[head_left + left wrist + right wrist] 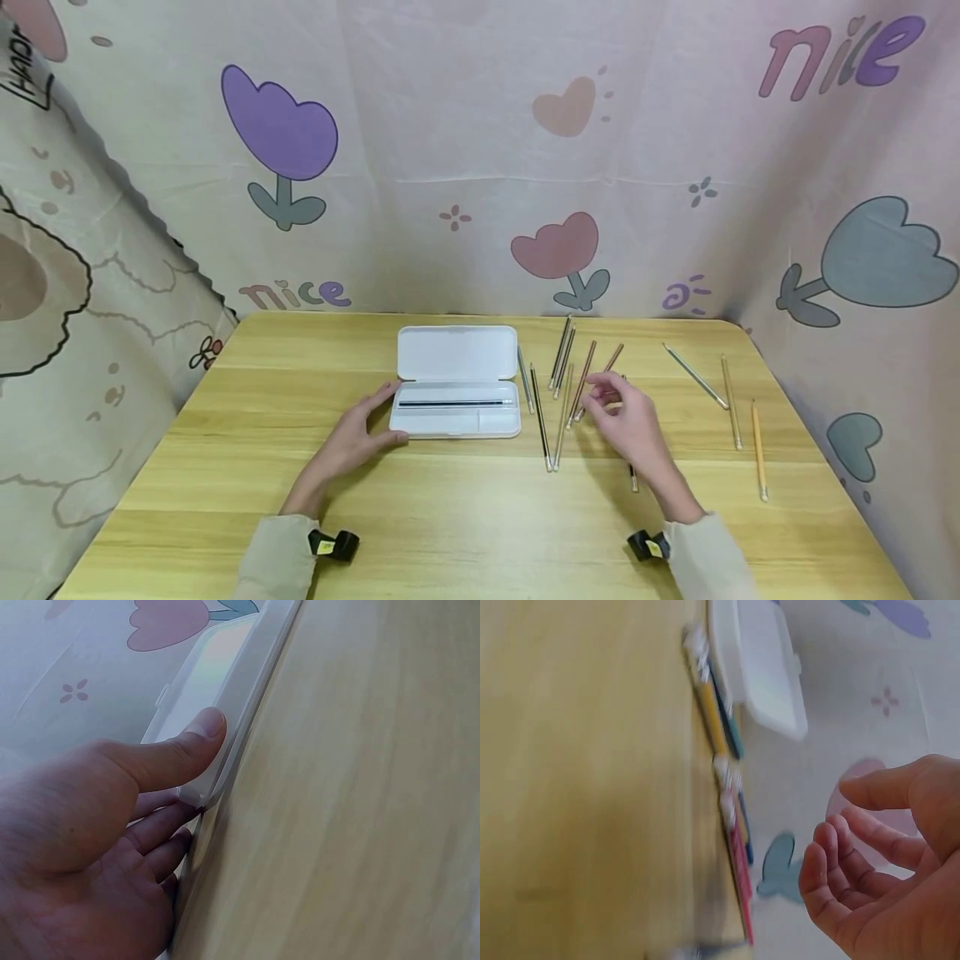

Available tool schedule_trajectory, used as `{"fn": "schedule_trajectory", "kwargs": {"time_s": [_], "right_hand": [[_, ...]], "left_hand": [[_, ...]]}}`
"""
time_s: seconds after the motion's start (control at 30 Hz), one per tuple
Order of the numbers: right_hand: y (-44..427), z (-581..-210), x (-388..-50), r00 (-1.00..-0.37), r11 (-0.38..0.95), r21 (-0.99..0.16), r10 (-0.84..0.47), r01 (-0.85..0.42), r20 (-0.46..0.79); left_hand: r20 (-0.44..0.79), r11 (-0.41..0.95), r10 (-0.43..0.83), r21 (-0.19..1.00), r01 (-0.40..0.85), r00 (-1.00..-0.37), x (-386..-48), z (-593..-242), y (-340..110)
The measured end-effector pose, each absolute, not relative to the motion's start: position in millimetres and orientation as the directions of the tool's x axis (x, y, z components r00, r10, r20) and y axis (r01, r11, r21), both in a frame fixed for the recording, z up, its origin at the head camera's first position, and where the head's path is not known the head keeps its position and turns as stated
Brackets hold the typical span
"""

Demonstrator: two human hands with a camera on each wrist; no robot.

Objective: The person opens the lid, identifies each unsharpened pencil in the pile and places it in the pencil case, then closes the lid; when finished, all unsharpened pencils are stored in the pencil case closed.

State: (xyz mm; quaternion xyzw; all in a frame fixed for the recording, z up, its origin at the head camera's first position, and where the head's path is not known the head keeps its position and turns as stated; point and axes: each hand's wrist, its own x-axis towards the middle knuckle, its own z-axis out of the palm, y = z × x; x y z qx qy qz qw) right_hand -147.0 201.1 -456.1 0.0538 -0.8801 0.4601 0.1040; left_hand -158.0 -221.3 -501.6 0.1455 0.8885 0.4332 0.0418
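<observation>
A white pencil case (pixel 431 423) lies on the table with its lid (pixel 457 353) raised at the back. Inside, one dark pencil (pixel 450 404) rests lengthwise. My left hand (pixel 352 437) holds the case's left end; in the left wrist view the thumb (pixel 206 724) presses the front side and the fingers go round the corner. My right hand (pixel 628 421) hovers over the loose pencils, fingers loosely bent and nothing between them in the right wrist view. Beneath and beside it lie red pencils (pixel 585 375), and a black pencil (pixel 633 479) is partly hidden under it.
Right of the case lie more pencils: a black pencil (pixel 540 421), a gold pencil (pixel 562 417) and dark ones farther back. Farther right are a grey-blue pencil (pixel 693 375), a tan pencil (pixel 731 404) and a yellow pencil (pixel 759 454). A patterned cloth (pixel 450 125) hangs behind the table.
</observation>
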Motion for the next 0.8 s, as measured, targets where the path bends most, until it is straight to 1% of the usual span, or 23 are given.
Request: {"fn": "schedule_trajectory", "kwargs": {"time_s": [0.2,0.4,0.5,0.57,0.8], "right_hand": [[232.5,-461.9,-138.1,-0.983,0.642,-0.755,0.019,-0.13,0.185],[250.0,-465.4,-134.9,-0.999,0.711,-0.702,-0.006,-0.033,0.042],[253.9,-466.4,-134.2,-1.0,0.731,-0.682,-0.007,-0.001,-0.007],[255.7,-467.5,-133.2,-1.0,0.742,-0.671,-0.007,0.009,-0.021],[257.0,-469.5,-131.6,-1.0,0.775,-0.632,-0.007,0.002,-0.011]], "left_hand": [[0.043,0.587,0.288,0.781,0.212,-0.957,-157.5,-500.9,-221.0],[0.044,0.587,0.287,0.781,0.212,-0.957,-157.7,-501.5,-220.6],[0.046,0.585,0.29,0.782,0.215,-0.956,-157.8,-502.0,-220.6],[0.046,0.585,0.291,0.782,0.216,-0.956,-158.0,-502.4,-220.4],[0.045,0.585,0.29,0.782,0.214,-0.956,-157.2,-502.4,-222.0]]}}
